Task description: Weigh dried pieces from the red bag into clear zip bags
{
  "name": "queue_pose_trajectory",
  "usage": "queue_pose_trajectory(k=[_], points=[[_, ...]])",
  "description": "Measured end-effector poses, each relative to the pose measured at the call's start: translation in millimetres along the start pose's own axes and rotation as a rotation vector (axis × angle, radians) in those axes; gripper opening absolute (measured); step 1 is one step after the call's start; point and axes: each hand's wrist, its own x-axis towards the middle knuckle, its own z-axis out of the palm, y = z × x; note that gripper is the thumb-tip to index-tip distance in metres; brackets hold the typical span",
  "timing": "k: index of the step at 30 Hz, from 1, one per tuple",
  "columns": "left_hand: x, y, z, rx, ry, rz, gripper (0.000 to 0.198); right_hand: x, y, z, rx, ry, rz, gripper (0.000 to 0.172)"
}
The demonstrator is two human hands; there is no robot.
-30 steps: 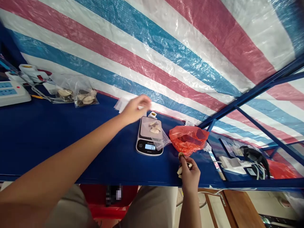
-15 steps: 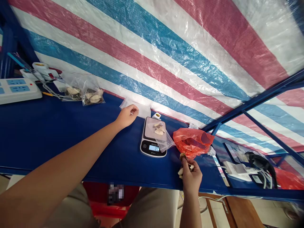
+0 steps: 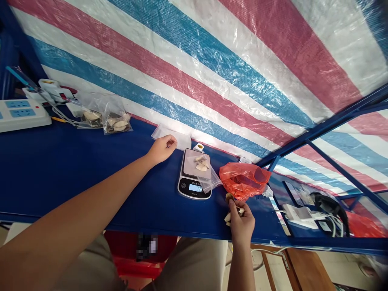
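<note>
Pale slices (image 3: 227, 217), pinched in my right fingers (image 3: 233, 207); a crowded grip could spill one. Left fingers (image 3: 172, 142): curled; I cannot tell whether holding anything.

Two hands (image 3: 163, 149) (image 3: 243, 224); one scale (image 3: 185, 181), one clear bag (image 3: 212, 181) atop; two filled clear bags (image 3: 91, 117) (image 3: 119, 121) at left

Right hand (image 3: 242, 224) gripping pale pieces (image 3: 228, 217) beside red plastic bag (image 3: 244, 178). Left hand (image 3: 163, 149) curled by flat clear bags (image 3: 182, 140). Scale (image 3: 189, 171) display lit; zip bag (image 3: 210, 178) with more pieces on it, overhanging right edge.
</note>
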Motion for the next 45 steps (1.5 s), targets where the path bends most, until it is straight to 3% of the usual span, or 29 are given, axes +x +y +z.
queue_pose_trajectory(k=[7, 12, 13, 17, 20, 24, 29, 32, 35, 40, 45], points=[[0.3, -1.3, 0.1, 0.0, -0.006, 0.0, 0.016, -7.4, -11.9, -1.9, 0.064, -0.036, 0.015, 0.056], [0.4, -1.4, -0.4, 0.007, -0.02, -0.008, 0.016, -1.1, -66.6, -4.3, -0.023, -0.04, -0.11, 0.052], [0.5, -1.4, -0.4, 0.008, -0.02, -0.008, 0.016, 4.5, -81.2, -0.4, -0.076, -0.081, -0.161, 0.048], [0.9, -1.4, 0.1, 0.009, -0.009, -0.009, 0.015, 31.2, -128.0, 27.4, -0.327, -0.481, -0.386, 0.024], [1.0, -1.0, 0.3, -0.001, -0.009, -0.004, 0.013, 36.2, -140.0, 39.8, -0.418, -0.497, -0.409, 0.016], [0.7, -1.4, 0.4, -0.02, -0.017, 0.014, 0.014, 20.6, -121.7, 25.3, -0.261, -0.363, -0.237, 0.035], [0.9, -3.0, 1.3, -0.029, -0.017, 0.02, 0.014, 9.1, -59.7, 7.2, 0.092, -0.182, 0.025, 0.051], [1.4, -3.5, 1.9, -0.025, -0.023, 0.023, 0.014, 11.0, -27.4, 8.5, 0.26, -0.169, 0.138, 0.056], [1.7, -3.6, 2.2, -0.017, -0.026, 0.022, 0.014, 14.3, -11.9, 9.9, 0.332, -0.178, 0.182, 0.061], [1.1, -2.3, 1.1, -0.035, -0.038, 0.008, 0.015, 15.3, -7.6, 9.1, 0.263, -0.185, 0.172, 0.053], [0.7, -1.8, 0.8, -0.033, -0.043, 0.001, 0.015, 8.7, -12.2, 11.5, -0.175, 0.033, -0.014, 0.033]])
